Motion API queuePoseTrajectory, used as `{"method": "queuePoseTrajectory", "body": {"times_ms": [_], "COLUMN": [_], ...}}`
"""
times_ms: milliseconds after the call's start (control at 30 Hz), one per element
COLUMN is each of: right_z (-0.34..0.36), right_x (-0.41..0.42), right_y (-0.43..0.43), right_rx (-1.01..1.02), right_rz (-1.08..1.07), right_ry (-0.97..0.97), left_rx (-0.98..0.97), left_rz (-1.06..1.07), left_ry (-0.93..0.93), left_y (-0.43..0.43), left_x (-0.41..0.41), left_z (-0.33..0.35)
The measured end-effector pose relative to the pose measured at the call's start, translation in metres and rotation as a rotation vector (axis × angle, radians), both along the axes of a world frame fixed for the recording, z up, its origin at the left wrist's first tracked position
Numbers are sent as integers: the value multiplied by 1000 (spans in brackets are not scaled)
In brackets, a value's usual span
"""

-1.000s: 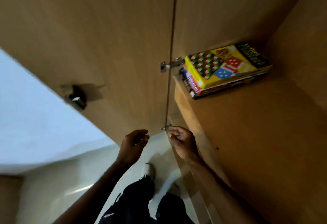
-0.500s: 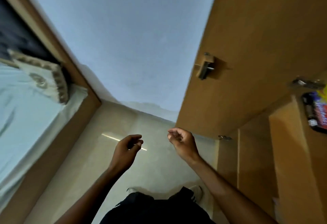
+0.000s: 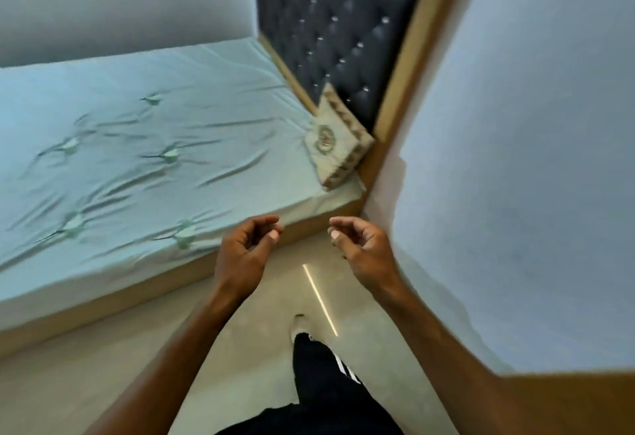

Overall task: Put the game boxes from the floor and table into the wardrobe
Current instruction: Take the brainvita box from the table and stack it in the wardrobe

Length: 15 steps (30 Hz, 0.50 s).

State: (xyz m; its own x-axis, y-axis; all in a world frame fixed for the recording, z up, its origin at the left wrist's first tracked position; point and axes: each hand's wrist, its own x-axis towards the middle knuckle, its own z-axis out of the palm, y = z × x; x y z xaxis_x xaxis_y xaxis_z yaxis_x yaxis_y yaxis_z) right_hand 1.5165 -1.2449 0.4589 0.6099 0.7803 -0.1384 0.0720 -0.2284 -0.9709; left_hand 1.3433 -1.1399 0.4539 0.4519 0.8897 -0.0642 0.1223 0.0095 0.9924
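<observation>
My left hand (image 3: 245, 250) and my right hand (image 3: 360, 249) hang side by side in front of me above the pale floor (image 3: 103, 376), both empty with the fingers loosely curled and apart. No game box shows in the head view. Of the wardrobe only a strip of brown wood (image 3: 563, 403) is visible at the bottom right corner, behind my right forearm.
A bed (image 3: 137, 146) with a light green sheet fills the left half, on a wooden base. A dark tufted headboard (image 3: 336, 32) rises behind it, with a beige cushion (image 3: 335, 146) leaning against it. A pale wall (image 3: 532, 159) stands on the right. My leg and shoe (image 3: 300, 326) are below.
The view has swung away from the wardrobe and its shelf of game boxes to the bed and the wall. Both hands stay empty in front of me.
</observation>
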Motion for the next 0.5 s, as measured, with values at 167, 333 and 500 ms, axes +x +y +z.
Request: {"method": "queuePoseTrajectory", "body": {"times_ms": [167,333,500], "right_z": [13,11,8], "right_x": [-51,-125,-235], "right_y": [132,260,370], "right_rx": [41,17,-7], "right_rz": [248,502,825], "right_ry": [-12,-65,-108], "left_rx": [38,-66,-108], "left_rz": [235,508,843], "left_ry": [-11,-50,-105], "left_y": [86,161,203], "left_x": [-69,-151,-259], "left_z": [7,9,-3]}}
